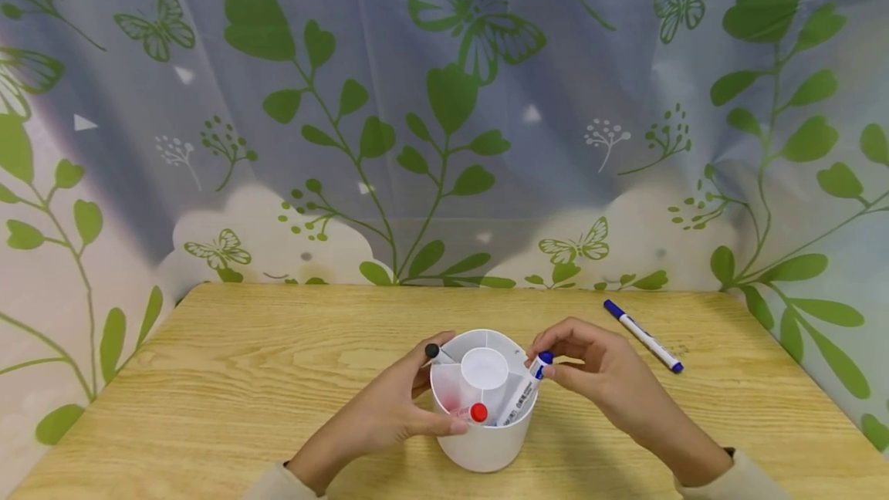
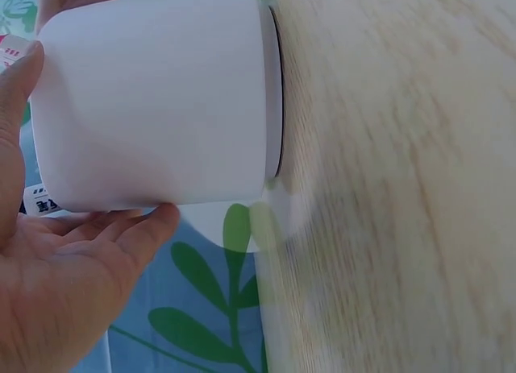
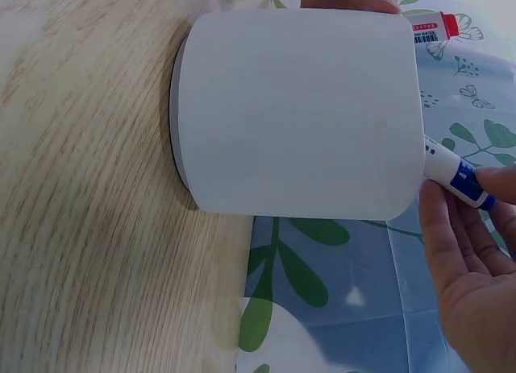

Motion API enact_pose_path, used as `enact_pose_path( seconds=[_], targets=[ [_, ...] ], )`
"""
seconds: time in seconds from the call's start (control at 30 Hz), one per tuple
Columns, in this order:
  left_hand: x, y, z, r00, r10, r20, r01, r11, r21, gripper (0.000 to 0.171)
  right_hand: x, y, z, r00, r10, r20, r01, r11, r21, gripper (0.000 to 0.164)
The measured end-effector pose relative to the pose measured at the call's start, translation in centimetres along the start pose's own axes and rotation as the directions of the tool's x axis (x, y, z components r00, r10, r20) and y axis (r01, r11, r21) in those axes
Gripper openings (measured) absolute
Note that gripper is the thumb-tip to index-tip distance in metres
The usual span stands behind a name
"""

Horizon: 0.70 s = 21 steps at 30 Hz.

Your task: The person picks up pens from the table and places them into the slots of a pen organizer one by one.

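A round white desk organizer (image 1: 482,450), split into compartments about a central cup, stands on the table. My left hand (image 1: 389,411) grips its left side, thumb at the front rim and fingers along the wall, as the left wrist view (image 2: 72,268) also shows. Between thumb and fingers, my right hand (image 1: 600,365) pinches the blue end of a white marker (image 1: 522,398). This marker leans inside the right front compartment, its lower end hidden by the wall. A red-capped marker (image 1: 478,412) pokes out at the front, and a black-capped marker (image 1: 432,350) at the left.
Another blue-and-white marker (image 1: 643,336) lies on the wooden table (image 1: 299,338), behind and to the right of my right hand. A curtain (image 1: 333,176) with green leaves and butterflies hangs along the table's back edge and sides.
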<state>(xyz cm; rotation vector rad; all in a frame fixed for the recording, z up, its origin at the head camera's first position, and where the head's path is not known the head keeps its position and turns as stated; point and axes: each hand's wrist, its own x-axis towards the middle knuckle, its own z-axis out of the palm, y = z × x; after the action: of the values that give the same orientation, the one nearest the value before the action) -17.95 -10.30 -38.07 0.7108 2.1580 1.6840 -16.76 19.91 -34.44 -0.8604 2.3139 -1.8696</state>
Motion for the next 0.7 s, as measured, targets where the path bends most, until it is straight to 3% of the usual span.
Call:
enact_pose_path(
  seconds=[0.5,0.7],
  targets=[
    [0.09,-0.30,0.00,1.000,0.001,0.020,0.000,1.000,-0.028,0.104,-0.18,0.25,0.49,0.999,0.042,-0.018,-0.043,0.996,-0.074,0.017],
    [0.20,-0.51,0.49,1.000,0.017,0.000,-0.017,1.000,-0.014,0.108,-0.13,0.36,0.78,1.000,0.010,-0.008,-0.010,0.997,-0.073,0.016]
  ],
)
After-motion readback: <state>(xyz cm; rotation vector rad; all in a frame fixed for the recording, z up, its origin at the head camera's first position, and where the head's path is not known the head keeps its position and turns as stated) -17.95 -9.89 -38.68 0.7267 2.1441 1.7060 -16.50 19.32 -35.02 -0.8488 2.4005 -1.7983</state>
